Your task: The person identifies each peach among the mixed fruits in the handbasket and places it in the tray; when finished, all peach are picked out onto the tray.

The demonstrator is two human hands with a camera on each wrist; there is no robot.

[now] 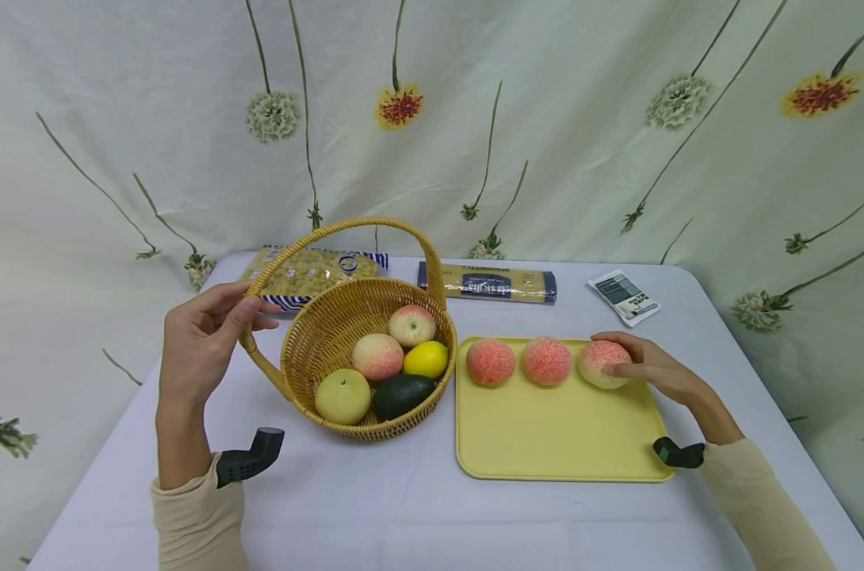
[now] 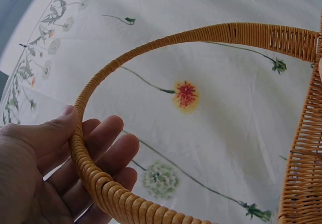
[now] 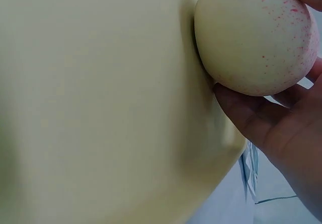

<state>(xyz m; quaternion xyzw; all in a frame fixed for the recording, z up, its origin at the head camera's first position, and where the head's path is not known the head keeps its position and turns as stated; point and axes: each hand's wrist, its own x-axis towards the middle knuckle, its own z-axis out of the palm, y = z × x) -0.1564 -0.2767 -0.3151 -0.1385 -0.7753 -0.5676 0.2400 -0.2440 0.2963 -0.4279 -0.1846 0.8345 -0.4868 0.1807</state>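
My left hand [image 1: 211, 333] grips the wrapped handle [image 2: 90, 176] of a wicker basket [image 1: 318, 341], thumb on one side and fingers on the other. The basket tilts toward me. In it lie two pinkish peaches [image 1: 378, 356], a yellow lemon [image 1: 426, 360], a dark green avocado [image 1: 403, 396] and a round yellow-green fruit [image 1: 342, 396]. My right hand [image 1: 649, 366] holds a pale pink-speckled peach [image 1: 603, 364] at the far right corner of the yellow tray [image 1: 553, 436]. In the right wrist view, fingers wrap that peach [image 3: 254, 38] from the side, close over the tray.
Two redder peaches [image 1: 548, 362] sit along the tray's back edge. Behind the basket lies a bag of pasta [image 1: 318, 270], with a spaghetti pack [image 1: 492, 283] to its right. A small white packet [image 1: 623, 296] lies at the back right of the white-covered table [image 1: 546, 527].
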